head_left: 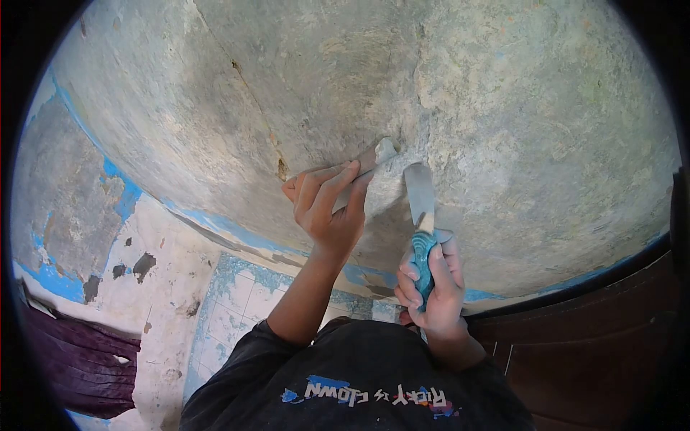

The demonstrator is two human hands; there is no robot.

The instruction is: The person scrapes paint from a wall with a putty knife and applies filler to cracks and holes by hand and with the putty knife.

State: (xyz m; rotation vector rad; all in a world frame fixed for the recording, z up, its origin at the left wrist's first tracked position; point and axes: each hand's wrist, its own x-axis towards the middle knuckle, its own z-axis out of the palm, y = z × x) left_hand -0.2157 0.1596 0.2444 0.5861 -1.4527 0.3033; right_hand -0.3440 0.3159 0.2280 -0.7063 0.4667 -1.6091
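My left hand (330, 205) is closed on a thin flat grey-brown strip (368, 159), held close to the wall. A dab of whitish paste (386, 149) sits at the strip's far end. In my right hand (440, 287) is a putty knife (422, 266), my fingers wrapped around its teal ridged handle. Its metal blade points up toward the grey wall (503, 144), with the tip just right of the strip. Pale smeared filler (392, 179) marks the wall between the two tools.
A crack (248, 90) runs down the wall at upper left. Blue paint remnants (129, 194) border the wall's edge. White tiles (233, 294) lie below, a purple cloth (79, 359) hangs at lower left, and a dark brown panel (582, 345) stands at lower right.
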